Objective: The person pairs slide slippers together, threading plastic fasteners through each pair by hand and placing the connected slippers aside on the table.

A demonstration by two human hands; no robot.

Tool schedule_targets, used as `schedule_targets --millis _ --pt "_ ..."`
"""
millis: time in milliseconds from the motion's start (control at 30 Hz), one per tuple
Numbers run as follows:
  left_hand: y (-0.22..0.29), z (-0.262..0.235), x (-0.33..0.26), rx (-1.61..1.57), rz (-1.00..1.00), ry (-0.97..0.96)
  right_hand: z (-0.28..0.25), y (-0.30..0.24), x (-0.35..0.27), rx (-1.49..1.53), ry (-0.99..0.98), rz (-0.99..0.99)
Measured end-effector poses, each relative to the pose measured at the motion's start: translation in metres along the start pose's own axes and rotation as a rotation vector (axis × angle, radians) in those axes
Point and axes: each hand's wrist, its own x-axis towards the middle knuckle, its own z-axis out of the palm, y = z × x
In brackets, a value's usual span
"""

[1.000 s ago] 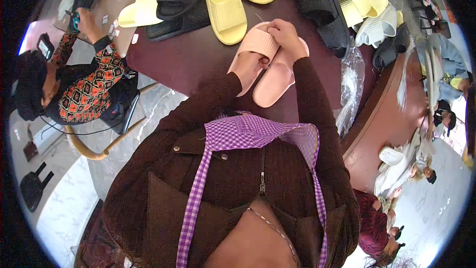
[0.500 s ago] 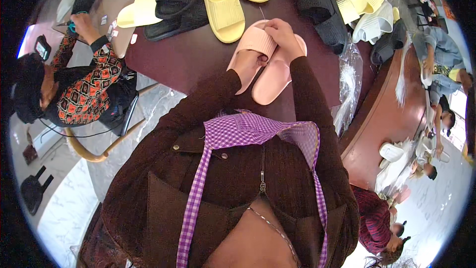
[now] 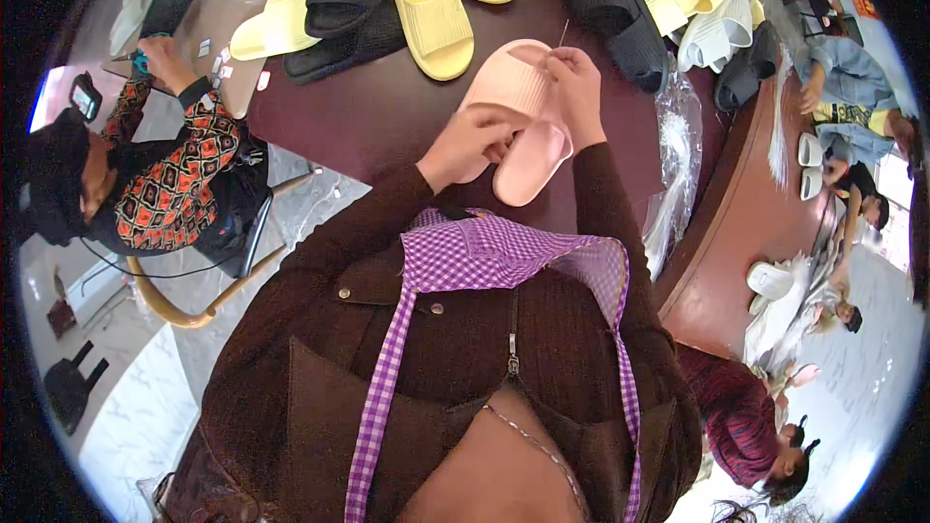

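A pair of pink slippers (image 3: 531, 167) with ribbed straps lies on the dark red table before me. My left hand (image 3: 470, 143) is curled at the lower edge of the left slipper's strap, its fingertips bent inward over the slipper. At the straps' inner sides, my right hand (image 3: 578, 87) is pinched closed on a thin strand (image 3: 566, 32), whose end sticks up above the fingers. Part of the right slipper's strap is hidden behind that hand, and where the strand's lower end runs cannot be seen.
Yellow slippers (image 3: 433, 29) and black slippers (image 3: 349, 5) lie beyond the pink pair. More black slippers (image 3: 620, 19) and white slippers (image 3: 717, 34) are piled far right, near a clear plastic bag (image 3: 683, 136) of pale strands. A co-worker (image 3: 179, 169) sits at left.
My left hand has come out from under the left slipper's strap to its lower edge. My right hand has shifted slightly right, with the strand. The pink slippers have drawn closer together.
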Motion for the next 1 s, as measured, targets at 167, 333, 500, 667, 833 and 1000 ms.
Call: schedule_targets --millis 167,333,500,667,833,1000 --pt "0.033 0.008 0.016 0.18 0.232 0.092 -0.001 -0.034 -0.036 0.041 -0.071 -0.095" --pt "0.04 0.026 0.024 0.25 0.28 -0.03 0.004 -0.055 -0.065 0.095 -0.089 -0.139" --pt "0.044 0.034 0.019 0.412 0.264 0.012 0.0 -0.055 -0.079 0.123 -0.03 -0.21" --pt "0.04 0.038 0.02 0.568 0.381 0.05 0.0 -0.052 -0.089 0.185 0.01 -0.187" --pt "0.043 0.035 0.015 0.438 0.289 0.069 -0.008 -0.057 -0.097 0.111 0.111 -0.256" --pt "0.048 0.031 0.001 0.258 0.303 0.036 -0.015 -0.071 -0.118 -0.004 0.098 -0.283"
